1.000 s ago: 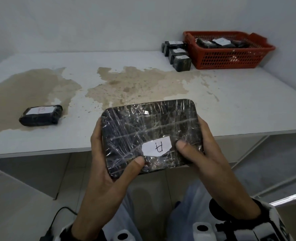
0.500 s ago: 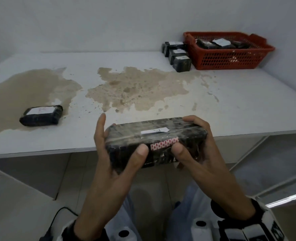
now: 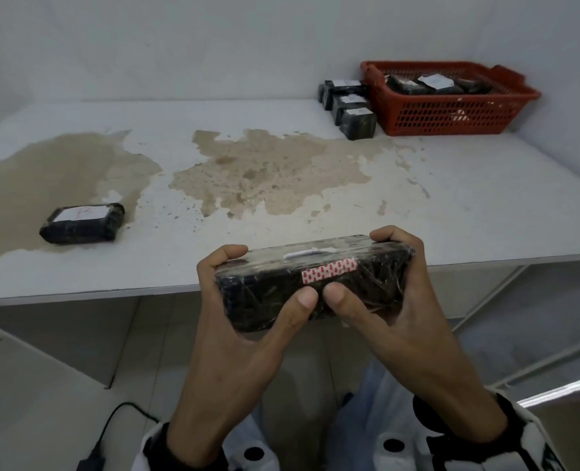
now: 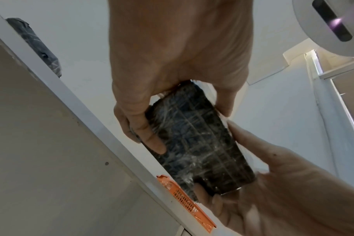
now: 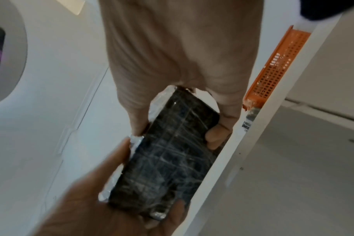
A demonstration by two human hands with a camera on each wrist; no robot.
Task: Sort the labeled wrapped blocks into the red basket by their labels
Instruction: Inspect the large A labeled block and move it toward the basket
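Both hands hold one dark, plastic-wrapped block (image 3: 316, 280) level, just in front of the table's near edge. My left hand (image 3: 244, 300) grips its left end and my right hand (image 3: 377, 294) its right end, thumbs on the near side by a red-patterned tape strip. Its white label lies on the top face, seen edge-on. From below, the block (image 4: 198, 143) shows its wrapped underside, as it does in the right wrist view (image 5: 172, 151). The red basket (image 3: 448, 96) stands at the far right with several wrapped blocks inside.
Another labeled block (image 3: 83, 222) lies on the white table (image 3: 452, 205) at the near left, on a brown stain. Three labeled blocks (image 3: 348, 105) stand in a row left of the basket. White walls close in behind and to the right.
The block has tipped from facing me, label A in view, to lying flat with the label on top. Both hands carried it a little up and forward toward the table edge.
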